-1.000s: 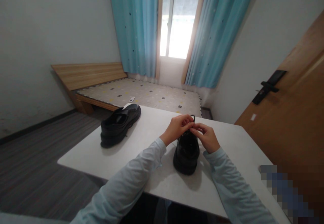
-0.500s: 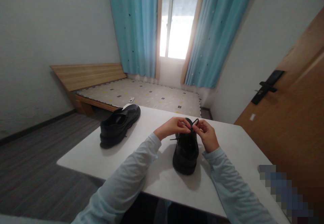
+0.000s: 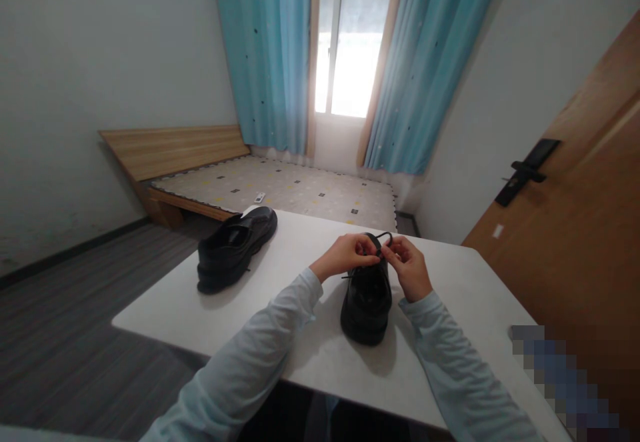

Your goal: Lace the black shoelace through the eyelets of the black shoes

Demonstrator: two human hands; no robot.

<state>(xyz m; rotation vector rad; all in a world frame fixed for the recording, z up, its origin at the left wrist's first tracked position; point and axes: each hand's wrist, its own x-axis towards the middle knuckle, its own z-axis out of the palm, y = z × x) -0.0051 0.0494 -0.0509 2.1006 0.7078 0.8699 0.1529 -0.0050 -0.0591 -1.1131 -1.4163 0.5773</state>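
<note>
A black shoe [image 3: 367, 305] stands on the white table with its heel toward me. Over its front, my left hand [image 3: 353, 253] pinches the black shoelace, its fingertips close to those of the other hand. My right hand [image 3: 407, 265] is closed on the shoelace [image 3: 385, 235] too, and a loop of it arches up between the two hands. One lace end pokes out on the shoe's left side, below my left hand. The toe is partly hidden behind my fingers. A second black shoe [image 3: 233, 249] rests farther left on the table, apart from both hands.
The white table [image 3: 165, 309] reaches to a bed [image 3: 280, 182], where a small white remote [image 3: 259, 197] lies. A wooden door [image 3: 565, 229] with a black handle stands at the right. Blue curtains [image 3: 275, 55] flank the window behind. A blurred-out patch covers the table's right edge.
My left hand has shifted slightly right, closer to my right hand. The lace loop now bends over to the left, between the hands. Both shoes stay in place.
</note>
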